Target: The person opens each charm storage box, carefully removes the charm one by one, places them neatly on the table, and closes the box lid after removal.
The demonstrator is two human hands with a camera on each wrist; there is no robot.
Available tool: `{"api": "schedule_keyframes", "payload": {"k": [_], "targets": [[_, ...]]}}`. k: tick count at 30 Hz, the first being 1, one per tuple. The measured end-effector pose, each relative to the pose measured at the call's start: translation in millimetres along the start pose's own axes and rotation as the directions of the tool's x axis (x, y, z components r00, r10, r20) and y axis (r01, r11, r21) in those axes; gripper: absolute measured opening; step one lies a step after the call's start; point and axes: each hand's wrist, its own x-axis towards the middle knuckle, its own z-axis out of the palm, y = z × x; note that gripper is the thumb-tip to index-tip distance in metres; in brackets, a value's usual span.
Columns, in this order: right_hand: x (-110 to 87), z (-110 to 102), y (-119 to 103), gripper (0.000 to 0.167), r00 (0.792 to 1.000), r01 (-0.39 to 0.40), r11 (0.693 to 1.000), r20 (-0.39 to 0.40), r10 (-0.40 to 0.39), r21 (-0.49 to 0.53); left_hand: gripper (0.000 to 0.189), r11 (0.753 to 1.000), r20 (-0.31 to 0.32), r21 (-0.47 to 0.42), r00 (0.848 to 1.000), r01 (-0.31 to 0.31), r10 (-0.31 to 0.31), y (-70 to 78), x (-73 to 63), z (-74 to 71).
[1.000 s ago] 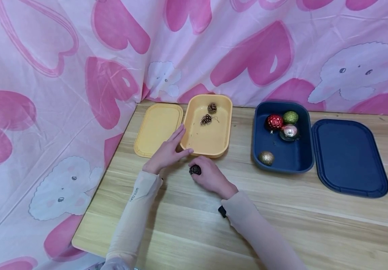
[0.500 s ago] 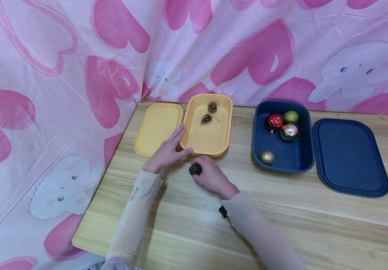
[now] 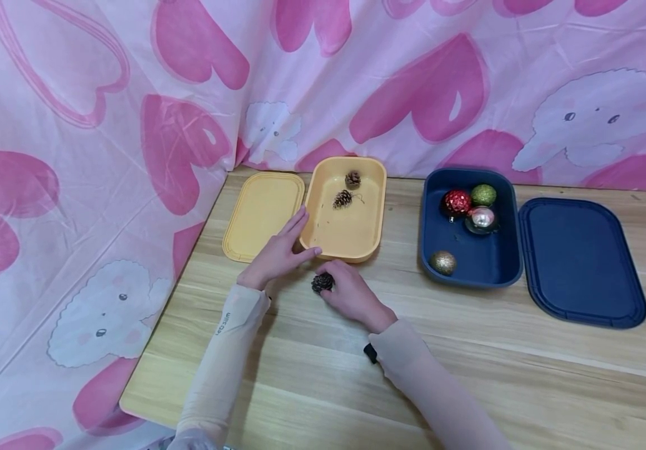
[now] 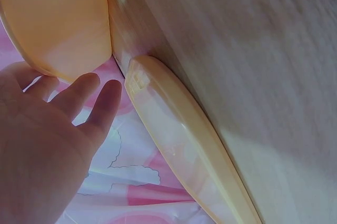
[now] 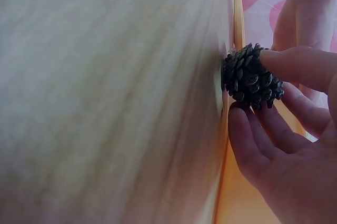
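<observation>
My right hand (image 3: 350,292) pinches a dark pine cone (image 3: 322,283) just in front of the yellow box (image 3: 342,255). Thumb and fingers curve round the cone (image 5: 253,76) in the right wrist view, where it sits right at the tabletop. My left hand (image 3: 278,253) lies along the box's near left corner, fingers extended and thumb across the front rim. In the left wrist view, the fingertips of the left hand (image 4: 47,139) are at the box wall. Inside the yellow box are a brown pine cone (image 3: 353,180) and a pine cone with a string loop (image 3: 342,199).
Left of the yellow box lies its yellow lid (image 3: 263,215). A navy box (image 3: 472,282) to the right holds red (image 3: 457,202), green (image 3: 483,195), silver-pink (image 3: 481,220) and gold (image 3: 443,263) ornament balls. A navy lid (image 3: 583,262) lies beside it. A pink heart-patterned curtain (image 3: 312,81) hangs behind.
The pine cone in my right hand has shifted slightly left and turned in the fingers, so more of it shows. My left hand has stayed in place at the yellow box.
</observation>
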Motion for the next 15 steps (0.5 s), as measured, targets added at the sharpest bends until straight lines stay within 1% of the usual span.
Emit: {"api": "schedule_keyframes", "payload": {"k": [8, 15], "targets": [[-0.7, -0.9, -1.1, 0.037, 1.0, 0.0, 1.0, 0.004, 0.0, -0.019, 0.09, 1.0, -0.001, -0.001, 1.0, -0.001, 0.001, -0.5, 0.0, 0.2], [-3.8, -4.5, -3.8, 0.041, 1.0, -0.02, 1.0, 0.014, 0.02, -0.017, 0.09, 1.0, 0.0, -0.006, 1.0, -0.002, 0.002, 0.6, -1.3, -0.4]]}}
